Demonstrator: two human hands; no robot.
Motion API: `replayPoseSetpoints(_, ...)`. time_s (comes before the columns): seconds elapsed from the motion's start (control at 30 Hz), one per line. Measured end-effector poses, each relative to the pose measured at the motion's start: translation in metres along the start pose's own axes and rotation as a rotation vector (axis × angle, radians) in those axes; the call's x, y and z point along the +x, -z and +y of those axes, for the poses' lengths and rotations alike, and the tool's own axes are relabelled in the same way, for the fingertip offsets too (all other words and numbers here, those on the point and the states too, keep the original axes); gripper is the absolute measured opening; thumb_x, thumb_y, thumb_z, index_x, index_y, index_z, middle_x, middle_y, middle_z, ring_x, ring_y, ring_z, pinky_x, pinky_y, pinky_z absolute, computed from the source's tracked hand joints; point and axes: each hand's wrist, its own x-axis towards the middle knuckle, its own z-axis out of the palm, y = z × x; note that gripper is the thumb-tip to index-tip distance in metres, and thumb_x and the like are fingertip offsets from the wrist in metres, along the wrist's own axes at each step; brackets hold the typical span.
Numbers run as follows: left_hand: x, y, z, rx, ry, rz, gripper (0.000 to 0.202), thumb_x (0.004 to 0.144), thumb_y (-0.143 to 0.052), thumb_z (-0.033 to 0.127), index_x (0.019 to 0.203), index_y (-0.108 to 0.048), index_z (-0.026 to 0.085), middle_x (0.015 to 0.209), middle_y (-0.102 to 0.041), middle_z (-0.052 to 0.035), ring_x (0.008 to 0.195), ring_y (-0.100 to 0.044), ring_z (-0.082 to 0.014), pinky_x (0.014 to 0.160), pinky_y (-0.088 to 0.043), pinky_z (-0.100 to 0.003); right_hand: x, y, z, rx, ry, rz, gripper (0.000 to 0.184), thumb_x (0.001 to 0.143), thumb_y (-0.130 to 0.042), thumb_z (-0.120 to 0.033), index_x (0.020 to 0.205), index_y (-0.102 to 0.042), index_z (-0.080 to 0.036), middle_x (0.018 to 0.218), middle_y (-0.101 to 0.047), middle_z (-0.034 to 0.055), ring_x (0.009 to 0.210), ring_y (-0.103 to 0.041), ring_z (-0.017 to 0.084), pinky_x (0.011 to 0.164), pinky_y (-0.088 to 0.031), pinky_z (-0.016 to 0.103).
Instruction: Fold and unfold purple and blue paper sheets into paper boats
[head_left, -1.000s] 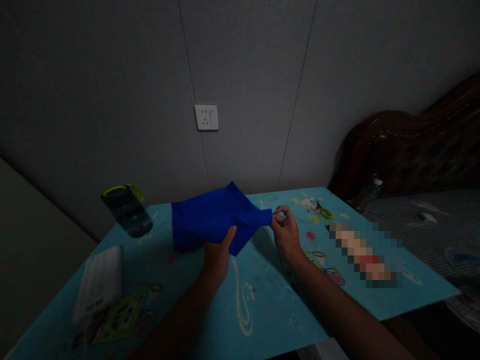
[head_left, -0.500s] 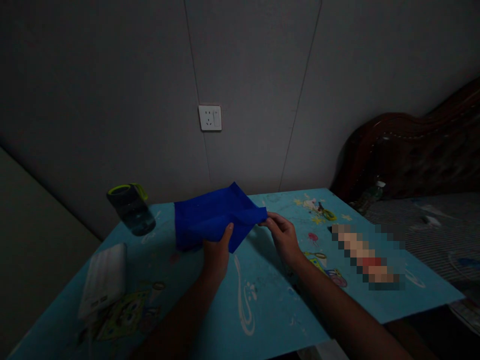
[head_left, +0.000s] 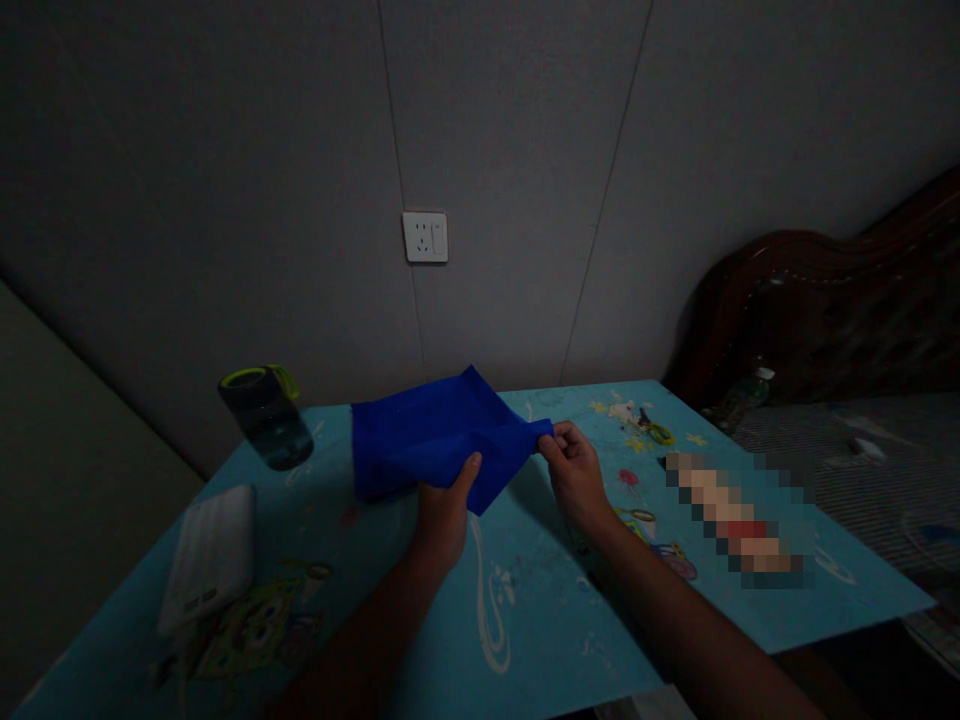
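A blue cloth [head_left: 420, 430], perhaps a flat bag, is held above the table at its far middle part. Its right end is gathered into a narrow bunch. My left hand [head_left: 448, 505] grips the near edge, thumb on top and the other fingers hidden beneath. At the bunched end, my right hand [head_left: 576, 468] pinches the cloth between thumb and fingers. Whether anything lies inside the cloth cannot be seen.
On the light blue patterned table [head_left: 555, 640] stand a dark bottle [head_left: 274, 425] with a green rim and a white power bank [head_left: 210, 555] with a cable. A pixelated object [head_left: 735, 515] lies right. Behind are a wall socket [head_left: 426, 237] and a headboard [head_left: 810, 310].
My right hand has moved slightly right with the gathered end, stretching the cloth a little. My left hand has shifted slightly right and keeps its hold.
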Motion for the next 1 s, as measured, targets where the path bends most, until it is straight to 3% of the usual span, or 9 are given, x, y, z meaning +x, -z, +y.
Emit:
replayPoseSetpoints(0.23, -0.006, -0.004, -0.001, -0.07, 0.0, -0.055, 0.059, 0.075, -0.08, 0.03, 0.128, -0.057, 0.021, 0.125, -0.068, -0.0075, 0.125, -0.057, -0.0248, 0.113, -0.037, -0.042, -0.001, -0.009, -0.002, 0.334, -0.124, -0.001, 0.047, 0.062, -0.087, -0.042, 0.091, -0.052, -0.03, 0.064, -0.066, -0.0098, 0.053, -0.056, 0.011, 0.056, -0.045, 0.023)
replayPoseSetpoints(0.47, -0.012, -0.002, 0.008, 0.181, -0.139, -0.087, 0.042, 0.077, -0.076, 0.033, 0.115, -0.067, 0.018, 0.123, -0.069, -0.0081, 0.121, -0.059, -0.0262, 0.111, -0.04, -0.041, -0.007, -0.02, -0.005, 0.419, -0.271, 0.084, 0.04, 0.062, -0.088, -0.045, 0.083, -0.06, -0.026, 0.071, -0.069, -0.0063, 0.058, -0.059, 0.011, 0.055, -0.048, 0.022)
replayPoseSetpoints(0.77, -0.005, -0.001, 0.011, 0.308, -0.178, -0.017, 0.039, 0.075, -0.076, 0.031, 0.111, -0.068, 0.018, 0.12, -0.07, -0.0087, 0.118, -0.062, -0.0272, 0.109, -0.041, -0.042, -0.006, -0.012, -0.002, 0.069, -0.202, -0.033, 0.036, 0.077, -0.071, -0.056, 0.071, -0.067, -0.021, 0.065, -0.064, -0.0006, 0.061, -0.055, 0.015, 0.062, -0.045, 0.027)
replayPoseSetpoints(0.9, 0.001, 0.0, 0.007, 0.22, -0.106, 0.011, 0.041, 0.075, -0.077, 0.03, 0.112, -0.066, 0.018, 0.117, -0.071, -0.0089, 0.114, -0.063, -0.0263, 0.105, -0.044, -0.041, -0.006, -0.007, -0.009, -0.231, -0.066, -0.04, 0.043, 0.08, -0.066, -0.059, 0.064, -0.064, -0.019, 0.062, -0.059, -0.0006, 0.062, -0.052, 0.015, 0.063, -0.04, 0.027)
replayPoseSetpoints(1.0, 0.001, 0.0, 0.003, 0.071, -0.014, 0.009, 0.047, 0.074, -0.079, 0.032, 0.116, -0.062, 0.019, 0.119, -0.069, -0.0084, 0.112, -0.064, -0.0238, 0.101, -0.047, -0.037, -0.006, -0.005, -0.01, -0.303, -0.023, -0.021, 0.044, 0.082, -0.063, -0.058, 0.064, -0.062, -0.019, 0.063, -0.057, -0.001, 0.063, -0.05, 0.014, 0.063, -0.039, 0.027)
